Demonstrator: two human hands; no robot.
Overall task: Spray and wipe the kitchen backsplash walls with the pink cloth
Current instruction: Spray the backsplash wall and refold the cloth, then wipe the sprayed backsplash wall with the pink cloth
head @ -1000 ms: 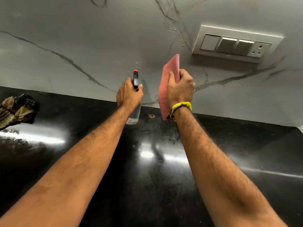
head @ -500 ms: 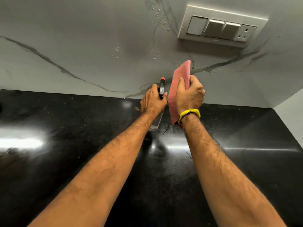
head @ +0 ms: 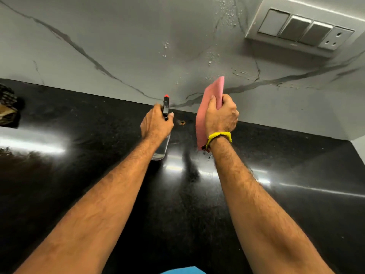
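Head cam, the only view here: the left hand has its grip curled round the spray bottle, red nozzle aimed at the marble backsplash. The right hand has its grip closed on the folded pink cloth, held upright just off the wall, over the back of the black bench. Droplets are beaded on the wall above it, left of the switch plate. I'd say wipe now: press the cloth flat, pull overlapping strokes down through the beads, and keep spray away from that socket.
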